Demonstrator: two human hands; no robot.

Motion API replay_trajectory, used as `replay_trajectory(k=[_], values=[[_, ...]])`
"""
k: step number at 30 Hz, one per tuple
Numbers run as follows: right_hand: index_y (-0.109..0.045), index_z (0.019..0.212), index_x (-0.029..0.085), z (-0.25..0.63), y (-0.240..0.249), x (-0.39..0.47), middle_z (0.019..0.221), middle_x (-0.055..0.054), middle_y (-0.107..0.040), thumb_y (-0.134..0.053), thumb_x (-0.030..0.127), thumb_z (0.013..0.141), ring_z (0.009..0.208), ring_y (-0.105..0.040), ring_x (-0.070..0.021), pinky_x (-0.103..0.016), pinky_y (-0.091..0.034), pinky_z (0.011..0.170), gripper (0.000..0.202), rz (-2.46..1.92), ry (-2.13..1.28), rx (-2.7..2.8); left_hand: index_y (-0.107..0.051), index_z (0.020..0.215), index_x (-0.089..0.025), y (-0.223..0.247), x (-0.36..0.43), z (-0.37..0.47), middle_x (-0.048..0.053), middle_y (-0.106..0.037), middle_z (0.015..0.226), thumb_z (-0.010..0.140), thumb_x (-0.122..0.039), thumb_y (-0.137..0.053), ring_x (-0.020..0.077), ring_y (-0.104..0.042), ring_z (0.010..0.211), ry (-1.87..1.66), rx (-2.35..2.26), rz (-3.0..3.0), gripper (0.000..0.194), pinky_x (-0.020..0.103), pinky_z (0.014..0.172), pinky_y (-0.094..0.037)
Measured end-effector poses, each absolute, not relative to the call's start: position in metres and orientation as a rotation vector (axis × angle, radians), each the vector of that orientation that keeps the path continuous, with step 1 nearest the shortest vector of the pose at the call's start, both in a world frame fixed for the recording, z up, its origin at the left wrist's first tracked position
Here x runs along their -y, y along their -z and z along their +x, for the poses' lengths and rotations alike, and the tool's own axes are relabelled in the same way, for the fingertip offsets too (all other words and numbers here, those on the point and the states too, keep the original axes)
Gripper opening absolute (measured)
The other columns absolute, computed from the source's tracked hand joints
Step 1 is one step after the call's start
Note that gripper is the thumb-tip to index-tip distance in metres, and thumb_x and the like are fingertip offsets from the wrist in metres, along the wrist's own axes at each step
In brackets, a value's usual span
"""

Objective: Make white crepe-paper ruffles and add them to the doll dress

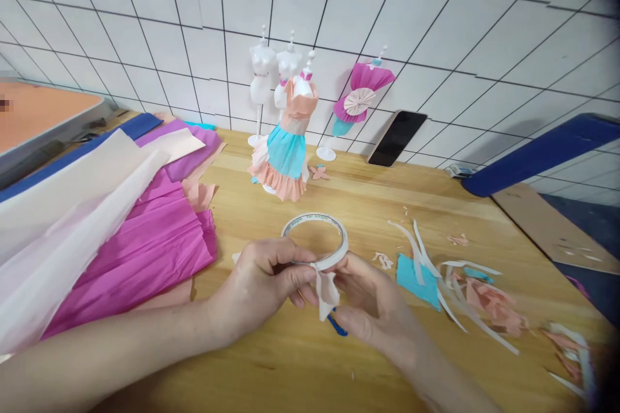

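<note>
Plainly, in the head view, the white tape roll [340, 251] is seen at the centre of the frame, with its near rim at the fingers of both hands. Just below that rim, a small cream paper piece [328, 293] is pinched between the thumb and fingers of the left hand [264, 277], which is closed. The right hand [375, 303] is half-curled beside the paper; whether anything is gripped by it cannot be told, although a blue object [338, 322] is seen at its thumb.

The thin paper could be creased or torn if it is pinched too hard or pulled. It could also be stuck askew if any exposed adhesive is touched by it. At right, loose white strips [477, 310] and a turquoise paper scrap [411, 281] could be caught up by a sleeveless forearm if the right arm is swept outward.
</note>
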State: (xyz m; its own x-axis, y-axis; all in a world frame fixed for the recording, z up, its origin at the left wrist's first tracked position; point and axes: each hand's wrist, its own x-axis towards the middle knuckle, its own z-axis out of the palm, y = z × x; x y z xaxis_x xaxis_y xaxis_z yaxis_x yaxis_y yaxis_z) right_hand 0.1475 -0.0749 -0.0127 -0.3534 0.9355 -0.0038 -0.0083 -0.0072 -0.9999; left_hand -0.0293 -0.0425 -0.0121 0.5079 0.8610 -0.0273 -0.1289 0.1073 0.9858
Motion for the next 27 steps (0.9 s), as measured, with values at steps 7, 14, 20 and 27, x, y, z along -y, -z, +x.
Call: replay_trajectory(k=[7,14,20,27], values=[[-0.058,0.079,0.018,0.154,0.018,0.079,0.070,-0.003,-0.059,-0.058,0.054,0.079,0.061,-0.052,-0.0160,-0.028,-0.041,0.052,0.036,-1.130,-1.404,1.341,-0.067,0.076,-0.012,0.019,0.042,-0.029,0.002,-0.066,0.059,0.082,-0.029,-0.061,0.0075,-0.059,0.049,-0.776,-0.835,1.216,0.019,0.016,0.048,-0.049],[-0.053,0.073,0.021,0.143,0.009,0.084,0.071,0.002,-0.053,-0.058,0.012,0.074,0.064,-0.053,-0.0140,-0.026,-0.041,0.058,0.010,-1.301,-0.679,1.892,-0.065,0.077,-0.012,0.018,0.041,-0.029,0.001,-0.064,0.057,0.083,-0.029,-0.058,0.0078,-0.058,0.049,-0.750,-0.885,1.261,0.019,0.017,0.049,-0.048],[-0.050,0.070,0.022,0.138,0.010,0.087,0.067,0.001,-0.056,-0.051,0.017,0.082,0.061,-0.053,-0.0141,-0.026,-0.042,0.055,0.013,-1.316,-0.772,1.715,-0.064,0.082,-0.012,0.018,0.044,-0.028,0.001,-0.061,0.057,0.083,-0.030,-0.056,0.0095,-0.055,0.048,-0.736,-0.951,1.390,0.020,0.020,0.047,-0.044],[-0.056,0.069,0.021,0.134,0.006,0.089,0.058,0.003,-0.050,-0.055,0.024,0.079,0.050,-0.043,-0.0116,-0.024,-0.033,0.046,0.011,-1.475,-0.884,1.504,-0.070,0.080,-0.013,0.018,0.043,-0.028,0.002,-0.065,0.067,0.082,-0.026,-0.057,0.0109,-0.054,0.060,-0.807,-1.052,1.682,0.018,0.022,0.055,-0.040]])
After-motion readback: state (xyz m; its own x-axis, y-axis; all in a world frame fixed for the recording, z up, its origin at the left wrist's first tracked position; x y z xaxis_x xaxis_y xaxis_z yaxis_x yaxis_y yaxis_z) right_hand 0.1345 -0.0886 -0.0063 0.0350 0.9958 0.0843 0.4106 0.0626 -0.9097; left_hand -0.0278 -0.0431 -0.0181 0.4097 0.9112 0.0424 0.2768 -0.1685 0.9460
